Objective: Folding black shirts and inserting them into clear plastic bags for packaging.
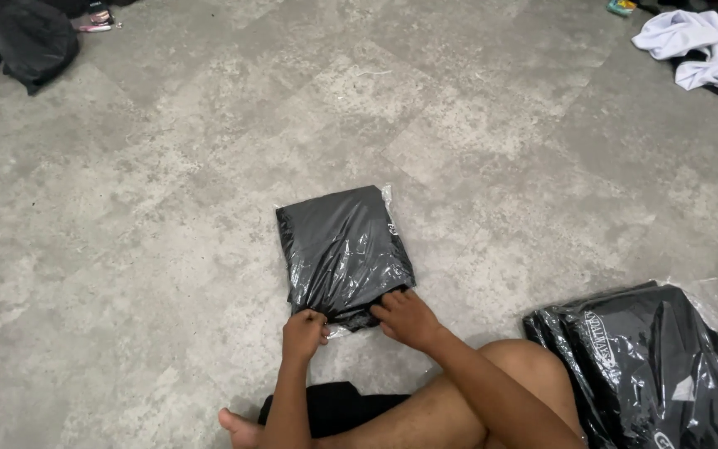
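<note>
Hands work at the near edge of a folded black garment in a clear plastic bag [344, 254], which lies flat on the grey concrete floor [151, 216]. The left hand [304, 333] pinches the bag's open end with closed fingers; the right hand [407, 318] has its fingers curled into that edge. A stack of bagged black garments [650, 366] lies to the right.

Open floor [168, 208] lies from nine through one o'clock of the wrapped garment [344, 249]. A stack of bagged clothes [650, 366] blocks four o'clock, and a bent knee [517, 366] crowds five.
</note>
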